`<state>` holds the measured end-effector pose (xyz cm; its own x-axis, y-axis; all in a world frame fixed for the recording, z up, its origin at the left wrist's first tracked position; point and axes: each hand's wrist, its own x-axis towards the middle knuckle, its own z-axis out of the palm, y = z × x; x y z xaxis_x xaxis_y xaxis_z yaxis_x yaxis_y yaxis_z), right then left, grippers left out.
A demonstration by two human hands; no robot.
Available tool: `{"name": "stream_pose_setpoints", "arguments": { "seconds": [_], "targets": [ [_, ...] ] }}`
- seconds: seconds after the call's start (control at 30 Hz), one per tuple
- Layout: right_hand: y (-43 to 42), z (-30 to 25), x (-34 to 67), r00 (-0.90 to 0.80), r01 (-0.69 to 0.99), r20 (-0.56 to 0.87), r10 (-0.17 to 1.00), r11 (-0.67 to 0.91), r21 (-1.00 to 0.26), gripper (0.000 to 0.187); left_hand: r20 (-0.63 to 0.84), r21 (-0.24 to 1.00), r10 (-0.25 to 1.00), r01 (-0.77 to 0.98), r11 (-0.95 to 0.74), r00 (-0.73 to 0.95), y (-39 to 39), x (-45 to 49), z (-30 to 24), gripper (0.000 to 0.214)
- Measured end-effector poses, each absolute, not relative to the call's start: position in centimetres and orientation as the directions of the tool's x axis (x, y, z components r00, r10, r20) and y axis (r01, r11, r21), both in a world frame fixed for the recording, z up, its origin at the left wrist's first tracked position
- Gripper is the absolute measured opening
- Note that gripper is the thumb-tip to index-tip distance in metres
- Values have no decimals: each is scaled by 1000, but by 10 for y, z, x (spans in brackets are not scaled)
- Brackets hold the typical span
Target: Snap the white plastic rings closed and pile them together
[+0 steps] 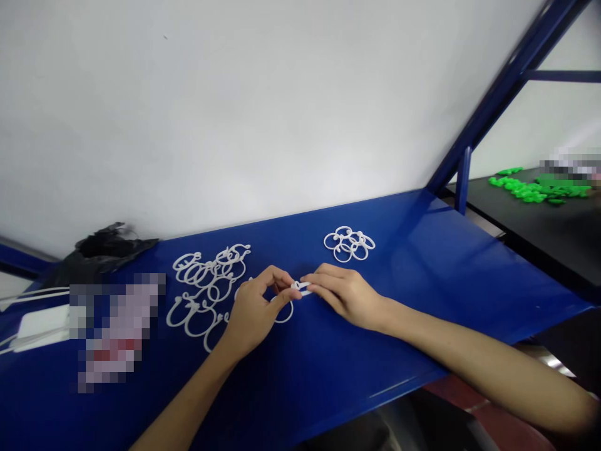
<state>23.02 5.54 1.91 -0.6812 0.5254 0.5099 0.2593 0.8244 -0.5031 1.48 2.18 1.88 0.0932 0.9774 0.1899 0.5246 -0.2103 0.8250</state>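
A small white plastic ring [305, 289] is pinched between both hands above the blue table. My left hand [258, 304] grips its left end, where a small loop shows, with thumb and fingers closed. On the ring's right side, my right hand [350, 294] holds it between thumb and fingertips. Partly behind the left hand lies another white ring [284, 313] on the table. To the left spreads a loose pile of white rings [201, 274], some with small loops or knobs. Beyond the right hand sits a smaller cluster of white rings [344, 252].
The blue table [300, 382] meets a white wall at the back. A black plastic bag [106, 250], a white flat object [42, 329] with cords and a blurred pinkish item [124, 332] lie left. Blue metal posts [493, 94] rise right, before a dark table with green pieces [535, 189].
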Motion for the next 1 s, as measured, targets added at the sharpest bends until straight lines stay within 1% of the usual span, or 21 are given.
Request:
{"name": "stream_pose_setpoints", "arguments": {
  "seconds": [0.1,0.23,0.27,0.37,0.47,0.53,0.6,0.67,0.7,0.77,0.83,0.87,0.93,1.0],
  "targets": [
    [56,19,230,-728,287,460,508,836,-469,31,211,813,973,535,-229,95,20,18,20,18],
    [57,18,231,-787,283,421,451,870,-403,32,284,790,948,525,-317,145,19,22,20,6],
    [56,18,232,-799,279,413,437,878,-389,32,311,777,934,521,-355,173,18,22,19,6],
    [55,19,235,-834,251,407,374,912,-324,34,385,728,888,508,-459,251,15,24,17,17],
    [53,21,235,-849,235,413,329,936,-263,36,449,669,852,530,-521,271,13,26,17,19],
    [52,20,233,-824,253,432,367,920,-299,32,492,623,832,564,-542,256,12,28,16,21],
    [52,19,230,-750,278,473,463,869,-409,26,538,577,811,602,-552,230,13,28,15,20],
    [53,18,227,-642,301,503,579,793,-529,20,582,527,785,639,-561,210,14,27,15,19],
    [54,18,227,-598,310,507,621,762,-568,17,595,500,775,657,-564,213,14,26,14,18],
    [59,19,228,-552,333,510,660,735,-591,12,597,449,762,683,-576,250,14,24,14,17],
    [69,21,235,-524,370,521,673,732,-572,12,570,407,765,704,-581,301,15,22,15,13],
    [76,22,240,-488,405,530,693,718,-566,13,548,387,773,722,-574,321,16,21,15,15],
    [96,24,255,-356,495,549,756,651,-575,14,486,340,806,776,-531,338,17,18,18,21],
    [119,23,273,-204,579,509,836,522,-626,16,393,290,848,828,-480,355,19,15,20,23]
  ]
}}
